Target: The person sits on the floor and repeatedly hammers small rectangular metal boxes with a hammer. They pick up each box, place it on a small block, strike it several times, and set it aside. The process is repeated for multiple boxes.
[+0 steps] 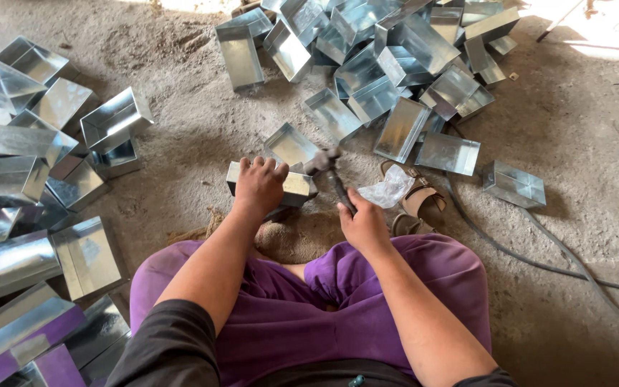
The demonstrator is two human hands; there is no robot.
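I sit on a dirt floor with purple trousers. My left hand [259,185] presses down on a small shiny sheet-metal tray [296,188] in front of my knees. My right hand [361,223] grips the dark handle of a hammer [327,172]. The hammer head rests at the tray's far right corner. The tray lies over a brownish block [288,240] between my legs.
Several finished metal trays are heaped at the far middle [388,54] and stacked along the left [16,165]. A single tray [514,184] lies at the right. A sandal [420,201] and crumpled clear plastic [390,190] sit by my right hand. A grey cable [539,261] runs across the floor.
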